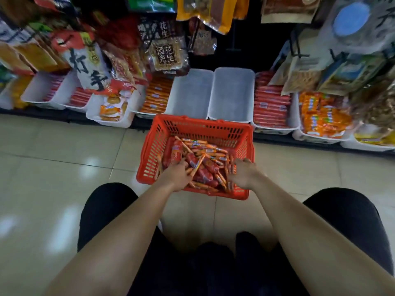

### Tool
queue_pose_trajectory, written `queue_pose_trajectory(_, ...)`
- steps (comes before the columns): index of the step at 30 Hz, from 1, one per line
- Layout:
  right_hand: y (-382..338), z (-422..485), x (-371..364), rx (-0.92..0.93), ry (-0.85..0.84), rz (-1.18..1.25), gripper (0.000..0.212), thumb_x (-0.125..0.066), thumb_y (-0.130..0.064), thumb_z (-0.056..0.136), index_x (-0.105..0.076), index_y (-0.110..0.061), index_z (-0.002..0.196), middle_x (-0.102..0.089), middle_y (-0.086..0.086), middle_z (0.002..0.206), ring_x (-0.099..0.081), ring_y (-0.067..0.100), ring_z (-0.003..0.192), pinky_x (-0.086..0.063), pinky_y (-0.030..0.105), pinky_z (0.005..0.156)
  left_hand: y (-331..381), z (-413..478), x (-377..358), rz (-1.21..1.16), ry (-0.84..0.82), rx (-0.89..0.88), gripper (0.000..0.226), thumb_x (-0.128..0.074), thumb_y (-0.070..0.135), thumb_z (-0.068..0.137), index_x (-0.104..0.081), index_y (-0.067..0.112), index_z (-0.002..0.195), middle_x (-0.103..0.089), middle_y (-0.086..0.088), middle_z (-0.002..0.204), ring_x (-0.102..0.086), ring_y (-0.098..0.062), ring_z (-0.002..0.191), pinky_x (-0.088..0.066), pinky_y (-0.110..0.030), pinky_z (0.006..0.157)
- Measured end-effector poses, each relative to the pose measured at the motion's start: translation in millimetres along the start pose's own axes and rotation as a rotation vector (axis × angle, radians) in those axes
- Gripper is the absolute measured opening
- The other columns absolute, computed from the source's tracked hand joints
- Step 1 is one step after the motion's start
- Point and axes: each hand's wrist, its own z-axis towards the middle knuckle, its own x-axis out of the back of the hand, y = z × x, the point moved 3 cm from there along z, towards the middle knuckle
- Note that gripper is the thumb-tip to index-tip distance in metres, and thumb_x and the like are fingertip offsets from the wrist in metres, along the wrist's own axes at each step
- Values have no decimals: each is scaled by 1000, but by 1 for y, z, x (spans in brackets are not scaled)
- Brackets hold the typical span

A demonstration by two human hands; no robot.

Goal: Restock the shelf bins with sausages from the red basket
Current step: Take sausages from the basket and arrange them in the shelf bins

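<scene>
Sausages [206, 151]: red-orange wrapped sticks, axes mixed, in red slotted plastic basket [201, 123].
Left hand [177, 174], right hand [244, 173]: both atop pile; grip indiscernible.

One head-worn wide-angle view only. Looks forward and down, close over red basket [204, 128] on floor [64, 157]; shelf bins [232, 92] just beyond.

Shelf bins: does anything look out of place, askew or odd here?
Two bins behind the red basket stand empty, while their neighbours hold sausages. A bin of orange packets further left juts forward out of the row, slightly turned. The sausages in the basket lie jumbled. Nothing spilled on the floor.
</scene>
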Motion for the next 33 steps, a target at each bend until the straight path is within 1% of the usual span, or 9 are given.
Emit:
queue_pose_trajectory(5,8,0,-6,16,23,40,69,-62,-42,81,-43,-18,143,-46,18,138,-54,42,120,-48,47,99,-6,-3,2,9,53,31,50,-59,35,92,-50,13,137,-55,-15,135,-51,-33,125,-41,-34,95)
queue_pose_trajectory(7,8,6,-9,42,12,75,69,-62,-42,81,-42,-20,143,-45,17,140,-54,41,120,-48,46,99,2,3,6,23,52,31,54,-59,38,92,-48,16,140,-51,-15,139,-48,-34,129,-42,-36,100)
queue_pose_trajectory(12,10,60,-24,64,-1,174,69,-58,-42,84,-40,-21,146,-41,13,146,-54,40,121,-47,44,101,12,50,-6,-20,72,39,54,-53,48,92,-47,24,141,-53,-6,139,-56,-29,121,-47,-39,97)
queue_pose_trajectory(18,15,153,-61,53,-48,147,68,-61,-48,86,-44,-22,146,-41,14,148,-53,35,124,-46,39,101,-10,123,-50,-22,8,39,49,-55,44,93,-47,15,132,-51,-9,130,-56,-33,116,-48,-42,89)
queue_pose_trajectory(21,18,195,-80,30,-67,96,66,-61,-45,87,-46,-18,145,-41,16,149,-53,35,124,-45,35,100,-18,158,-65,-37,-19,23,62,-57,46,94,-38,15,143,-45,-12,140,-51,-35,123,-48,-49,95)
queue_pose_trajectory(23,18,220,-89,30,-63,21,67,-62,-44,88,-42,-16,146,-38,15,151,-49,35,128,-45,40,103,-20,179,-72,-31,-24,3,68,-60,47,93,-36,15,147,-41,-10,148,-45,-34,131,-46,-50,101)
queue_pose_trajectory(26,9,257,-93,74,-3,-47,71,-57,-48,91,-33,-21,151,-26,11,158,-31,38,141,-34,50,114,-23,206,-81,7,-8,-15,67,-63,50,91,-40,18,145,-35,-7,153,-35,-32,139,-42,-49,108)
queue_pose_trajectory(29,-1,286,-94,140,29,-82,72,-44,-60,94,-25,-26,155,-24,6,161,-26,32,145,-28,50,116,-27,224,-91,36,13,-43,59,-65,52,88,-50,26,140,-35,-2,152,-27,-30,143,-40,-47,109)
queue_pose_trajectory(33,5,310,-103,160,-74,-73,77,-38,-65,95,-15,-26,157,-17,3,165,-19,27,149,-23,46,119,-33,234,-97,-48,78,-110,42,-62,52,90,-66,25,122,-46,-1,135,-38,-26,132,-43,-42,101)
